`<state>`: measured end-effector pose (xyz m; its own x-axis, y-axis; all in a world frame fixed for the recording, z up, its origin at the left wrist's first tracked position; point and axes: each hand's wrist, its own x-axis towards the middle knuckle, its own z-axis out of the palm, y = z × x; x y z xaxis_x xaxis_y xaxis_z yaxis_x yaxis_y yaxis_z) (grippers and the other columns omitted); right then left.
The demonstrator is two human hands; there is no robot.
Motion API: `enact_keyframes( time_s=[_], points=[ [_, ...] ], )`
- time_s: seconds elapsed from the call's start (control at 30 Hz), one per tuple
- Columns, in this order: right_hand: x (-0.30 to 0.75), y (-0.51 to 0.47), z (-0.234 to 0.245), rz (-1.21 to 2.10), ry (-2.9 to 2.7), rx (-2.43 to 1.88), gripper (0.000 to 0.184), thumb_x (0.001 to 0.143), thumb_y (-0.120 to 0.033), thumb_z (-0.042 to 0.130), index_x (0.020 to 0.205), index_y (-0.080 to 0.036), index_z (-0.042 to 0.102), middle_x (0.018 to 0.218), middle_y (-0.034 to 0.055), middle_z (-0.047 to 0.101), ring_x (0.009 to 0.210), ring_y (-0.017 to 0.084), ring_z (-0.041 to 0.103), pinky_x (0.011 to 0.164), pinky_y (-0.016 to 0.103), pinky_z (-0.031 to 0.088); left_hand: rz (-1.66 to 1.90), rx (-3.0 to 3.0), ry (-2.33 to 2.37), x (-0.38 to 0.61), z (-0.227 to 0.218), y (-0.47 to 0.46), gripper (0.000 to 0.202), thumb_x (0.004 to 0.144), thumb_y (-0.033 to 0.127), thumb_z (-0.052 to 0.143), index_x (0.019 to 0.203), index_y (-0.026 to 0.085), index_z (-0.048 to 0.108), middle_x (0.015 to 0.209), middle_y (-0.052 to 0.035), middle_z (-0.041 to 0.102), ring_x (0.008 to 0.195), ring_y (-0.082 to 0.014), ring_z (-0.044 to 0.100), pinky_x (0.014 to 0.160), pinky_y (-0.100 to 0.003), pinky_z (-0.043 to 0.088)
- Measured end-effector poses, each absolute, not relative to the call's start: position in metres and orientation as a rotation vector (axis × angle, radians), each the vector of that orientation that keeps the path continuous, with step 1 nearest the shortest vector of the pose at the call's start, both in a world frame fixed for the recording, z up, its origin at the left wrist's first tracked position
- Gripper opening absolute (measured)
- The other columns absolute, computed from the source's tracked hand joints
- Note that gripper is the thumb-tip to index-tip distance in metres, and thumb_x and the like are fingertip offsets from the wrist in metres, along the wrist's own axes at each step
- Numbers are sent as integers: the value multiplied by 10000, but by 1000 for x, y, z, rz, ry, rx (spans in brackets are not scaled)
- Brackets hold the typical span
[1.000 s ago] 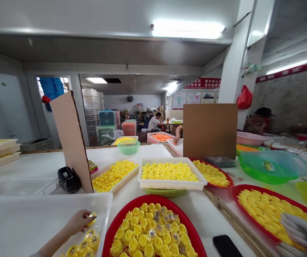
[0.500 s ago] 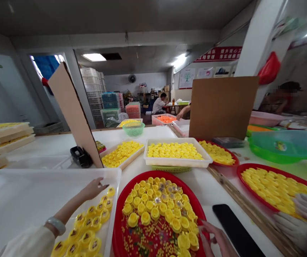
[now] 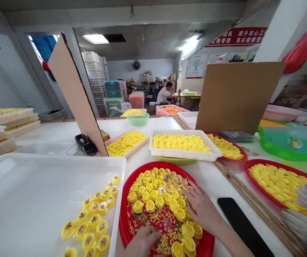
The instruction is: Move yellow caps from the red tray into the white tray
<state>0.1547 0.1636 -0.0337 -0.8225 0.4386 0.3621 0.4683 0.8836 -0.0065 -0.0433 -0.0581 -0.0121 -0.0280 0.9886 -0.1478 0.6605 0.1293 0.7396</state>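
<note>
A round red tray (image 3: 124, 228) in front of me holds yellow cup-shaped plastic pieces (image 3: 145, 185), some with clear glossy tops, and many tiny yellow bits (image 3: 166, 233). My right hand (image 3: 203, 207) reaches over the tray's right side, fingers stretched out on the yellow pieces. Low over the tray's near left part is my left hand (image 3: 145, 242), slightly blurred and cut by the lower frame edge. Its visible fingers are apart, and nothing shows in them. To the left, a large white tray (image 3: 35, 185) contains yellow pieces with printed pictures under clear covers (image 3: 94, 219).
A black phone (image 3: 241, 225) lies right of the red tray. Beyond stand a white tray of yellow pieces (image 3: 180, 155), cardboard panels (image 3: 239, 96) and a tape dispenser (image 3: 85, 144). At right, a co-worker's gloved hands (image 3: 300, 217) are beside another red tray (image 3: 263, 194).
My left hand has left the white tray and moved right, over the red tray. My right hand has moved from the red tray's rim up onto the yellow pieces. The view has shifted.
</note>
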Motion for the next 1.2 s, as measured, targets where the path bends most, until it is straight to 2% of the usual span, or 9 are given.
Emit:
enact_keyframes(
  time_s=[0.07,0.2,0.4,0.63,0.8,0.93,1.0,1.13,1.2],
  points=[
    [155,166,-36,-57,-2734,-646,466,835,-147,476,1276,-201,615,1358,86,586,1323,297,465,1060,538,416,588,1654,1728,-31,-36,-44,478,843,526,601,1241,265,642,1140,-117,636,1085,-287,604,972,-395,476],
    [155,167,-38,137,-2656,-648,404,862,-163,485,1230,-191,650,1238,84,667,1269,281,530,1036,515,462,592,1682,1699,-17,-65,-23,440,857,537,571,1199,277,667,1084,-129,609,1025,-293,595,927,-408,471],
    [152,166,-37,321,-2529,-685,361,863,-156,475,1138,-212,703,1143,72,713,1169,303,611,996,564,489,610,1742,1643,-15,-83,-10,492,709,572,734,1110,290,691,1130,-116,580,1058,-319,542,938,-436,445],
    [157,154,-25,503,-2324,-831,318,945,-299,447,1110,-186,694,1151,120,708,1113,280,647,953,488,528,721,1674,1685,-22,-54,-23,371,708,390,761,1031,237,665,1182,-107,564,1110,-306,531,968,-427,422],
    [157,129,-7,1225,-1803,-987,331,842,-500,636,956,-193,681,1055,119,737,1012,275,686,887,405,554,940,1472,1732,-27,-24,-31,263,688,219,715,912,231,578,1153,-73,618,1050,-241,584,921,-342,455],
    [154,115,6,1542,-1489,-954,411,708,-545,766,863,-185,640,932,120,754,933,290,705,785,395,574,1027,1326,1730,-25,-15,-27,208,769,297,651,950,231,572,971,-58,689,826,-210,632,736,-300,489],
    [155,111,13,1665,-1359,-937,424,679,-540,794,840,-190,617,899,115,756,894,286,714,750,393,574,1055,1325,1742,-25,-13,-24,215,792,349,644,966,232,597,931,-56,690,773,-207,621,710,-299,486],
    [158,108,23,1850,-1115,-881,401,663,-510,818,815,-204,606,921,92,749,906,265,706,716,359,567,1140,1311,1698,-28,-15,-18,330,825,453,631,1066,228,633,1081,-91,681,962,-248,625,865,-330,483],
    [160,107,22,1838,-1065,-898,365,643,-457,846,786,-197,632,841,46,728,785,199,691,628,280,549,1183,1274,1680,-30,-19,-14,418,818,499,636,1140,232,640,1169,-108,656,1061,-270,604,920,-349,470]
  ],
)
